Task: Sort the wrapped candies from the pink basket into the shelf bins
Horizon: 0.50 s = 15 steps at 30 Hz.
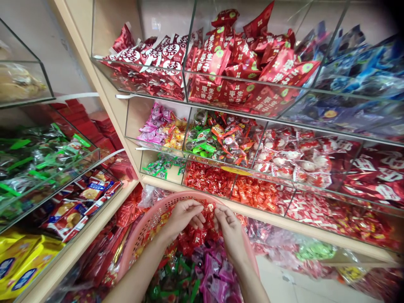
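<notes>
A pink plastic basket [148,223] sits low in front of me, full of wrapped candies in red, purple and green. My left hand [183,216] and my right hand [230,231] meet over the far side of the basket. Both pinch a small red wrapped candy [208,209] between their fingertips, just below the lowest clear bin of red candies [208,179]. Purple candies [217,273] lie under my right wrist.
Clear acrylic bins on wooden shelves fill the wall ahead: red packets [221,59] on top, mixed candies [221,136] in the middle, blue packets [356,63] at right. On the left, glass bins hold green sweets [41,160] and yellow bags [19,261].
</notes>
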{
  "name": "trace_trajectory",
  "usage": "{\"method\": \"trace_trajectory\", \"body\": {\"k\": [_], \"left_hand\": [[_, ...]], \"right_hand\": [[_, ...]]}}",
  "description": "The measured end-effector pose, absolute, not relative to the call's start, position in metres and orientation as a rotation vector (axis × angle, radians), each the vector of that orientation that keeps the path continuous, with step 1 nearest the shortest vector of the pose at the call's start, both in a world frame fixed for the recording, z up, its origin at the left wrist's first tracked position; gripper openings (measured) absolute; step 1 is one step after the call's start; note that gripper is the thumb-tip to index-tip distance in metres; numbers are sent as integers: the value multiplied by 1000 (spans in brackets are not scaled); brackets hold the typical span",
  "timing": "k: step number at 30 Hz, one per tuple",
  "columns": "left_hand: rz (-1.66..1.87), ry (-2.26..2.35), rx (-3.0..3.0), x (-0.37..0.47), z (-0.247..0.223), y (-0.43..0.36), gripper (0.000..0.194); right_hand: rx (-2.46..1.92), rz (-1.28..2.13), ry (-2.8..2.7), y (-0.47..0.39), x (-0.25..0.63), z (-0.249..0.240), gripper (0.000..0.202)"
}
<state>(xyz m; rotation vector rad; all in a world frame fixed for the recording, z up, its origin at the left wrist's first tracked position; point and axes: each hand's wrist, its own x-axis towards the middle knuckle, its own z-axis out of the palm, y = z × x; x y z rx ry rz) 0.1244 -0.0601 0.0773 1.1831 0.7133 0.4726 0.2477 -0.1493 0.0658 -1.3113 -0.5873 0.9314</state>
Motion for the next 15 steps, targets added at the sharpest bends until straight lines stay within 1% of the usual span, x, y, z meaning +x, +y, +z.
{"method": "trace_trajectory", "body": {"k": [4, 9, 15], "left_hand": [[526, 893, 1215, 117, 61, -43, 38], [606, 1088, 1306, 109, 45, -24, 32], [518, 1125, 1345, 114, 31, -28, 33]], "right_hand": [[-1379, 857, -551, -149, 260, 47, 31], [-1394, 838, -518, -152, 273, 37, 28], [-1418, 843, -523, -155, 273, 29, 26]]}}
